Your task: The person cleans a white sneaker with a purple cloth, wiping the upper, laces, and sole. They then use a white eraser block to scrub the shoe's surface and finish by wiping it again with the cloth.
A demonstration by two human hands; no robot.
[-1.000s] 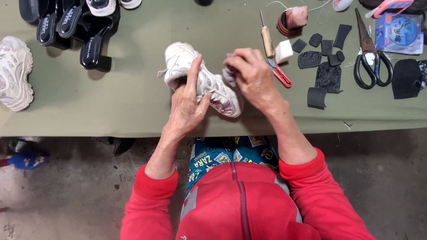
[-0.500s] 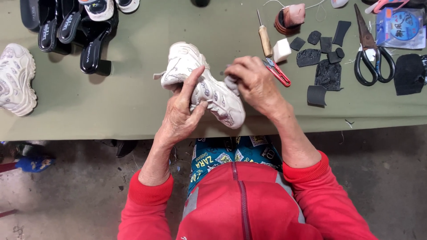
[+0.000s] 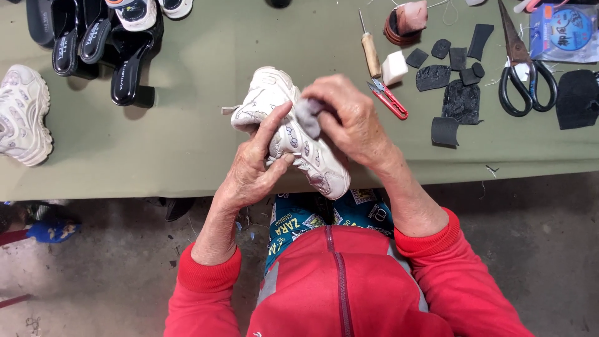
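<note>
The left hand (image 3: 256,163) grips the white sneaker (image 3: 293,134) (toe towards the person), right hand (image 3: 349,122) pinching a grey cloth (image 3: 307,117) against it.

Clear pkg w/ round blue label (image 3: 563,32), table's top-right corner.

— What sort of place is this?
— A shoe-repair workshop. The bench (image 3: 187,156) wears a green cloth above a rough concrete floor (image 3: 530,249).
— What shows it?
— Far right lie big scissors (image 3: 523,68), an awl (image 3: 370,55), red snips (image 3: 390,100) and cut black rubber pieces (image 3: 460,100). Far left wait black sandals (image 3: 100,43) and a white sneaker (image 3: 22,115).
</note>
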